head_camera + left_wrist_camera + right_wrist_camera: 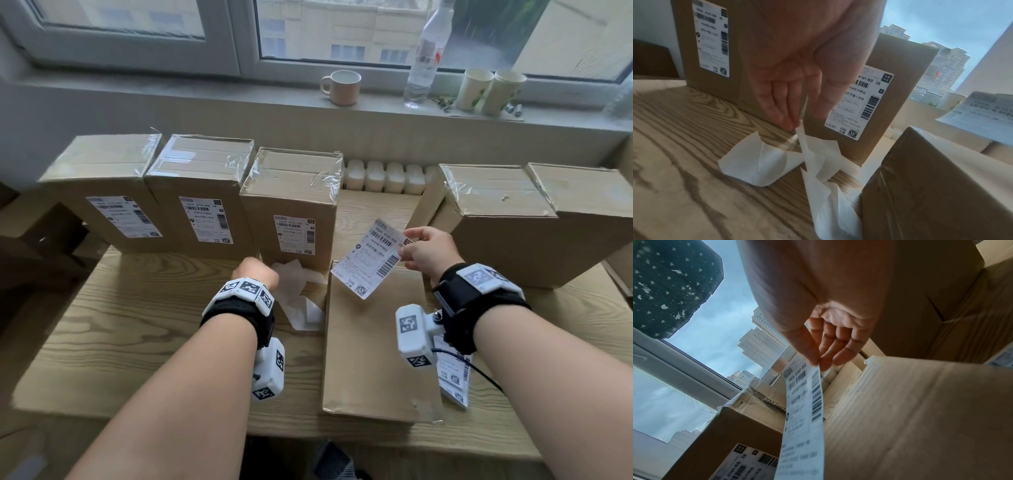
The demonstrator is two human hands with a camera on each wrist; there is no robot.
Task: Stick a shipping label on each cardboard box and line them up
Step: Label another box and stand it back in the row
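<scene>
Right hand: the right hand [423,251] pinched a peeled shipping label [368,257] by its top corner between thumb and fingertips [813,356], the sheet hanging over the flat-lying cardboard box [371,346] at the table's front.
Left hand: the left hand [255,274] pinched a strip of white backing paper [807,155] above a heap of discarded backing sheets [298,294] on the wooden table [137,325].
Progress: three labelled boxes [291,209] stood in a row at the back left; two unlabelled boxes [493,219] sat at the right, well apart from the row.
Step in hand: by the look of it, laying the label on the flat box; it would go best with the backing dropped, one edge tacked down square to the box, then smoothed outward to avoid creases.
In the way: the backing heap lay just beside the flat box, touching the third labelled box; more loose labels [454,380] lay under the right wrist.
Surroundings: a mug [340,87], a plastic bottle [428,54] and two paper cups [489,90] stood on the windowsill.
</scene>
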